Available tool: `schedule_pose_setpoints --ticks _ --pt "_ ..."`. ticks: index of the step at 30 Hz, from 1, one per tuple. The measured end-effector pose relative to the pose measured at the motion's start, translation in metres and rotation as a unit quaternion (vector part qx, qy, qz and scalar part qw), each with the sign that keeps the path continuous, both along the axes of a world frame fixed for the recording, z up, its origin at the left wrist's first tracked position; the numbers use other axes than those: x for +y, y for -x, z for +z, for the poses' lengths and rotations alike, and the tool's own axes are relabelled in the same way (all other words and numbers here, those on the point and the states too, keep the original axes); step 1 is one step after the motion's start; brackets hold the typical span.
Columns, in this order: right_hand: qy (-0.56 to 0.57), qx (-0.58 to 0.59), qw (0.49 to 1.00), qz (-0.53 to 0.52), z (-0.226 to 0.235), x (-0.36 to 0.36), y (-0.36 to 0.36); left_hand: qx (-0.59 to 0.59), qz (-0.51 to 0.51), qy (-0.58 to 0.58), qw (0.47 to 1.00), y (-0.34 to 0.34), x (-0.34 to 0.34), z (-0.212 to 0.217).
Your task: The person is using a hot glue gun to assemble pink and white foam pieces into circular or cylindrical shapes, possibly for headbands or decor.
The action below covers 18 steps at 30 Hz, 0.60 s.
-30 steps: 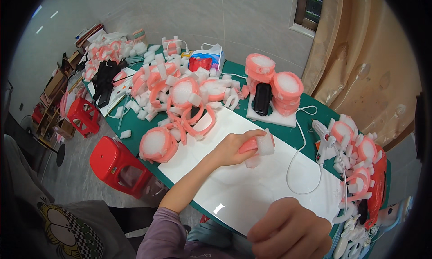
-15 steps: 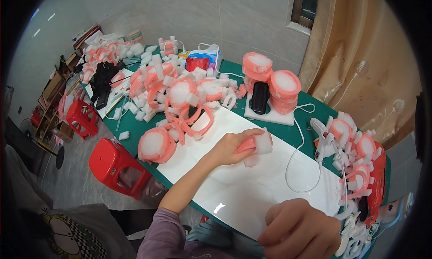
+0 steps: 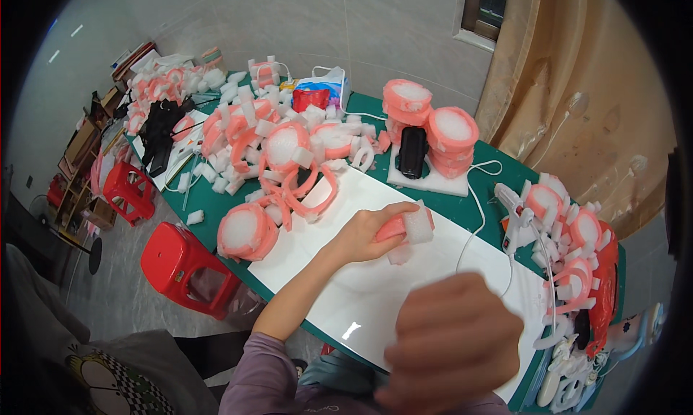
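Note:
Over the white board (image 3: 339, 292), my left hand (image 3: 359, 237) grips a foam piece (image 3: 419, 225) with a pink strip and white blocks on it. Its thumb and fingers wrap round the pink part, and part of the piece is hidden behind them. Close to the camera, at the lower middle, my right hand (image 3: 458, 335) is raised and smeared by motion. Its fingers look curled, but what they hold, if anything, does not show. A white glue gun (image 3: 516, 220) with a cord stands at the board's right side.
Pink-and-white foam rings (image 3: 285, 146) and loose blocks heap up at the back left. Stacked foam rounds (image 3: 453, 137) stand beside a black case (image 3: 413, 153). More foam and a red bag (image 3: 603, 299) lie right. A red stool (image 3: 180, 263) and a person's shirt (image 3: 144, 364) are left.
My right hand has moved up and left over the board and is now more blurred. The left hand keeps its hold on the foam piece; the whole view has shifted slightly.

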State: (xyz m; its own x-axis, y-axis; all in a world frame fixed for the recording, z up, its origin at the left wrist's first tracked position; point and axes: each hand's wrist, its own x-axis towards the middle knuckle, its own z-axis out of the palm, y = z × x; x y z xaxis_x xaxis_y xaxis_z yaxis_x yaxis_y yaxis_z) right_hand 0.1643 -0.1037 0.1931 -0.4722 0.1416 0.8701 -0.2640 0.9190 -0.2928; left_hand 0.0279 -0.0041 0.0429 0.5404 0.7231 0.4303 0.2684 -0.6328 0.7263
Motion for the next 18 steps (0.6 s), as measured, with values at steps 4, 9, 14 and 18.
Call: schedule_pose_setpoints --ticks 4,9,14,18 --pt "0.070 -0.029 0.956 -0.283 -0.008 0.024 -0.011 0.012 0.002 0.030 0.999 0.000 -0.001 -0.001" --pt "0.154 -0.128 0.878 -0.434 -0.034 0.063 -0.022 0.015 0.032 0.013 0.999 0.008 -0.003 0.002" --pt "0.211 -0.269 0.790 -0.509 -0.050 0.076 -0.028 -0.001 0.021 0.000 1.000 0.006 0.000 -0.001" --pt "0.237 -0.283 0.791 -0.487 -0.058 0.085 -0.027 0.002 0.026 -0.002 1.000 0.006 0.000 -0.001"
